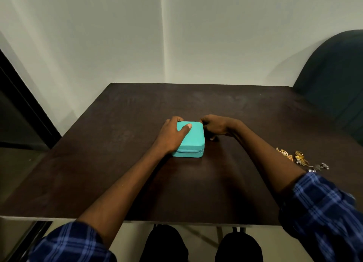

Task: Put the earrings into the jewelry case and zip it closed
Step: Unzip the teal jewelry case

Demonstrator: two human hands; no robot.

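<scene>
Fingers of left hand [172, 133] grip closed jewelry case [193, 139]; right hand [215, 125] curled at its corner.

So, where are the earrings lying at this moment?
In the head view the earrings lie on the dark table near its right edge, just beyond the right forearm and well to the right of the closed turquoise case.
</scene>
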